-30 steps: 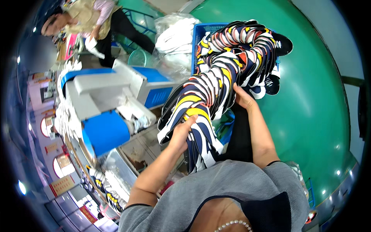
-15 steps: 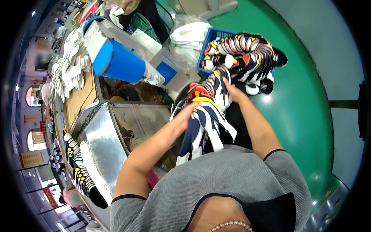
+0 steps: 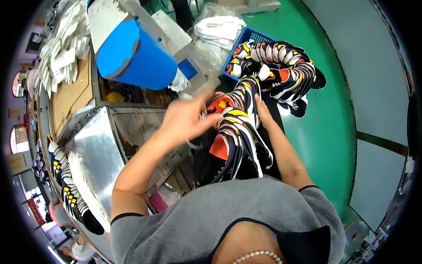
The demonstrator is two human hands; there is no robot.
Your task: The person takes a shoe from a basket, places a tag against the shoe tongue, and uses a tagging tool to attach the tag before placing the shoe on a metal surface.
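Observation:
A stack of striped shoe uppers [image 3: 235, 132] in black, white, yellow and orange rests against my lap, fanned out along its length. My left hand [image 3: 187, 116] is blurred and grips the stack's left side near the top, with thin white threads hanging below the fingers. On the stack's right side, my right hand [image 3: 263, 112] presses flat against it. Just beyond, a blue plastic basket [image 3: 243, 42] on the floor holds more of the same uppers [image 3: 283, 66].
A blue drum-shaped machine part [image 3: 136, 55] and a steel workbench [image 3: 94, 152] stand to my left. White pieces [image 3: 57, 59] pile up at the bench's far side, and a row of uppers [image 3: 66, 187] lines its near edge. A bag of white goods [image 3: 215, 26] sits on the green floor [image 3: 334, 127].
The stack has come down from near the basket toward my lap. My left hand has slid up to the stack's upper left side, and the view has swung toward the bench.

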